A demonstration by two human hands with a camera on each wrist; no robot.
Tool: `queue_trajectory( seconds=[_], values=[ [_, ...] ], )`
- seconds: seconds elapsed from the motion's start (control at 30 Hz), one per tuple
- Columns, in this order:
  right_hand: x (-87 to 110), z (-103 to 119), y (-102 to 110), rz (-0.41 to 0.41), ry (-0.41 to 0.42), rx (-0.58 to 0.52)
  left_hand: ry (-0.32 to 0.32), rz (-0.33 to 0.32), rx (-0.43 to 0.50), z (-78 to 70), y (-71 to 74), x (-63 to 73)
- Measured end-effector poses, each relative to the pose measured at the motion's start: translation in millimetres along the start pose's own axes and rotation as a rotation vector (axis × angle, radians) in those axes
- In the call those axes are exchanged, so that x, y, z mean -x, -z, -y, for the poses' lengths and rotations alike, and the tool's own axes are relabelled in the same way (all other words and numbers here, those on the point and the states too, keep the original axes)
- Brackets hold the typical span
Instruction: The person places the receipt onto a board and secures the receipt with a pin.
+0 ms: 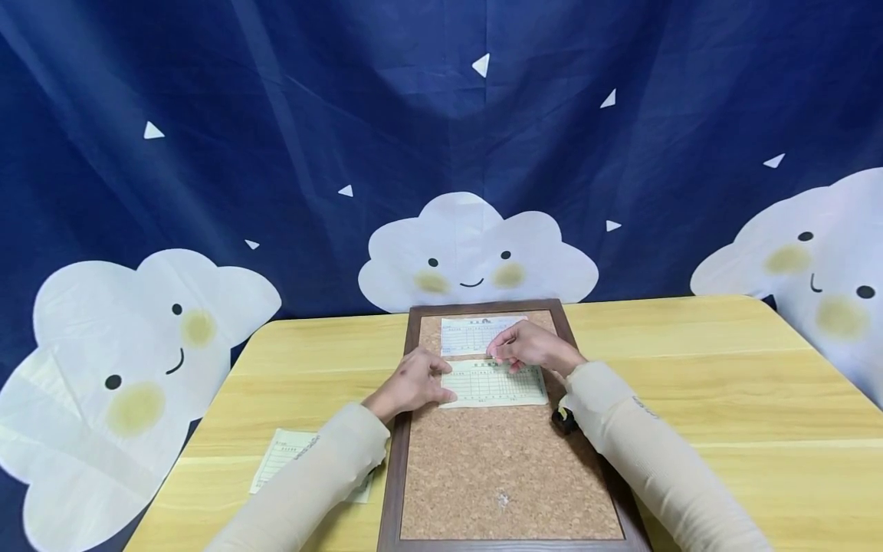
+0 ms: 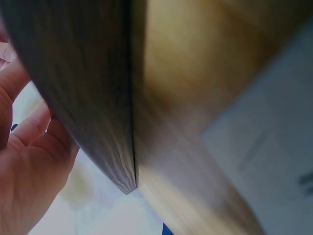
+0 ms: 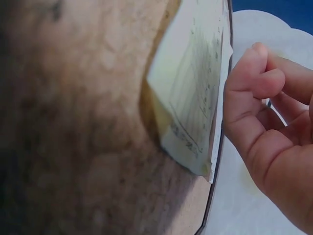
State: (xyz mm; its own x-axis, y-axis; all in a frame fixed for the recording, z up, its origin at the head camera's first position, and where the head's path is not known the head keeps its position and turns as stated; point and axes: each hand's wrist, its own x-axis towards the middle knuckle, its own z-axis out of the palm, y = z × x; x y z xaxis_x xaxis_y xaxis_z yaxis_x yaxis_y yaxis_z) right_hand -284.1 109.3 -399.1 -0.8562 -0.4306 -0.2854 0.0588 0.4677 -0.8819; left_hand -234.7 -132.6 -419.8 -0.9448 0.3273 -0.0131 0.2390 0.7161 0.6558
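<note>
Left hand [image 1: 417, 380], fingers parted, relaxed, at left edge of pale-green rectangular paper form [image 1: 493, 387] on brown-framed tan corkboard [image 1: 510, 468]. Right hand [image 1: 533, 346] near form's top edge, fingertips pinched together, contents hidden.

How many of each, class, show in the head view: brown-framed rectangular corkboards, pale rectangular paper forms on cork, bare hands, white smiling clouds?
Brown-framed corkboard: 1
Paper forms on cork: 2
Bare hands: 2
White clouds: 3
Total: 8
</note>
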Motion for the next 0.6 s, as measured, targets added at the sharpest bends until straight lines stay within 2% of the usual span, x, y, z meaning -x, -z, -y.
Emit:
queue_trajectory(
  seconds=[0.6],
  values=[
    [-4.9, -4.6, -3.2, 0.002, -0.029, 0.035, -0.018, 0.014, 0.005, 0.4, 0.3, -0.3]
  ],
)
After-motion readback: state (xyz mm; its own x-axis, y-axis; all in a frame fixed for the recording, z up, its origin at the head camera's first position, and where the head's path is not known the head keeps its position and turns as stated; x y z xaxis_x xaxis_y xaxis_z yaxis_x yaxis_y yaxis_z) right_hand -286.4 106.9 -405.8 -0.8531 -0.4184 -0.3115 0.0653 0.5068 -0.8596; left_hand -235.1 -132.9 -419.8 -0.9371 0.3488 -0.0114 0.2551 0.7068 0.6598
